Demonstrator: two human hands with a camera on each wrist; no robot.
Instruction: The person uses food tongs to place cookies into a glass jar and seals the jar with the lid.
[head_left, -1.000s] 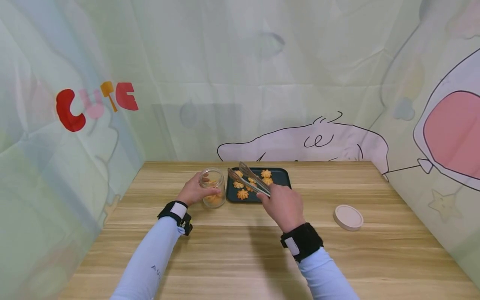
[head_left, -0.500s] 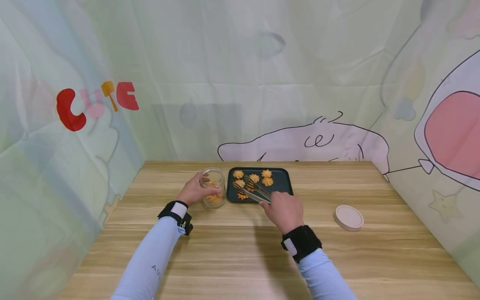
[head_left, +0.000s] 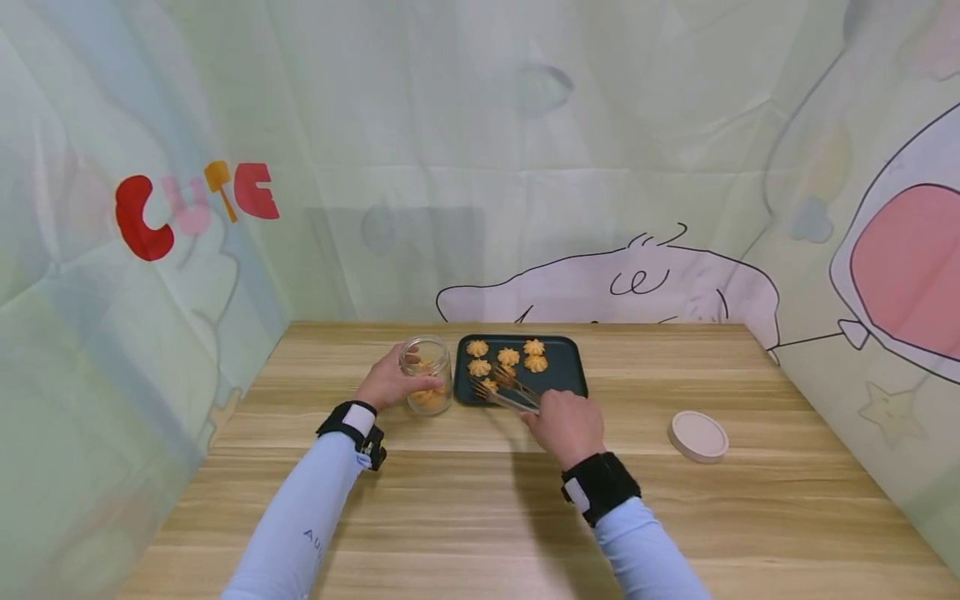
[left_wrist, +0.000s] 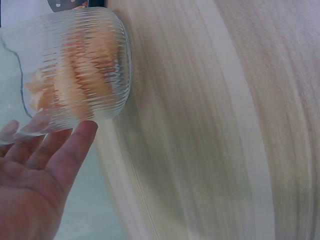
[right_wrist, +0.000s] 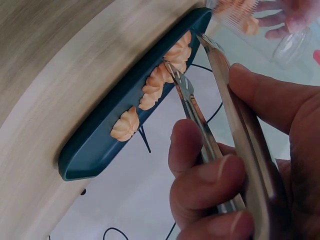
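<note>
Upright on the table, a clear glass jar [head_left: 440,402] with several cookies inside is gripped by my left hand [head_left: 390,382], thumb across its front. In the left wrist view, cookies [left_wrist: 90,70] show through the ribbed glass. My right hand [head_left: 568,423] holds metal tongs [right_wrist: 240,135] with their arms apart. Over the front-left part of a dark tray [head_left: 564,379], the tong tips straddle a flower-shaped cookie [head_left: 489,385]; whether they touch it, I cannot tell. Several more cookies [head_left: 508,357] lie on the tray's left and middle.
A round pale lid [head_left: 698,437] lies on the wooden table [head_left: 450,517] to the right of the tray. The jar stands close beside the tray's left edge. A printed cloth backdrop [head_left: 390,250] hangs behind the table and along both sides.
The tongs have come down from above the tray's left side and shifted toward its front edge, tips now around the front cookie. My left hand and the jar have stayed put.
</note>
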